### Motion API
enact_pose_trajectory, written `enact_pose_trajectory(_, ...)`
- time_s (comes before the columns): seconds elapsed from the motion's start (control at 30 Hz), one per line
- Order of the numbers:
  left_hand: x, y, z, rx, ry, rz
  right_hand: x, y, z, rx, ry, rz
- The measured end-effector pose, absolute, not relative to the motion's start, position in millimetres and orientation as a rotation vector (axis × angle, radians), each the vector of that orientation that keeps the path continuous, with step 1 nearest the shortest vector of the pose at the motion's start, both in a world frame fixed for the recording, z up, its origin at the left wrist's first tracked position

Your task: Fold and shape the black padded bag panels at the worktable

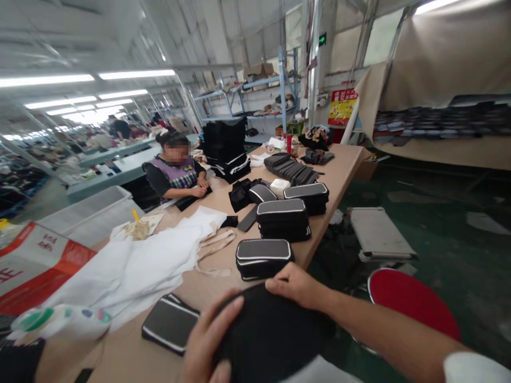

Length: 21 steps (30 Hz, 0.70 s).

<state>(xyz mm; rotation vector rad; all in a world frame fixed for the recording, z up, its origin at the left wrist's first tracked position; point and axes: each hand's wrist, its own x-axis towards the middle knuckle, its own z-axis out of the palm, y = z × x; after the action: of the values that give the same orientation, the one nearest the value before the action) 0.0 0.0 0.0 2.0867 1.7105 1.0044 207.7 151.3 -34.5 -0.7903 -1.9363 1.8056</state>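
My left hand (205,340) and my right hand (295,284) both grip a black fabric pouch (271,335) at the near end of a long tan table (339,159). The left hand holds its left edge, the right hand presses on its top right edge. A flat black pouch with white trim (170,322) lies just left of my left hand. A stack of black pouches with white piping (263,258) stands right behind my hands, and two more stacks (282,219) (307,197) sit farther back.
White cloth bags (136,266) lie heaped at the left of the table. A seated co-worker (175,178) works at the far left side beside tall black stacks (225,143). A red round stool (411,303) and a folded grey table (379,234) stand on the green floor at right.
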Motion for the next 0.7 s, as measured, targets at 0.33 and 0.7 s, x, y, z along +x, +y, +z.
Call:
enact_pose_trajectory(0.33,-1.1,28.8,-48.0,0.63,1.779,1.576,201.5,172.3,-92.0,-1.311,-1.797,1.172)
enact_pose_trajectory(0.7,25.2,70.4,-88.0,-0.09,1.25,1.872,175.6,114.1,-84.7,-0.892,-2.374,0.718)
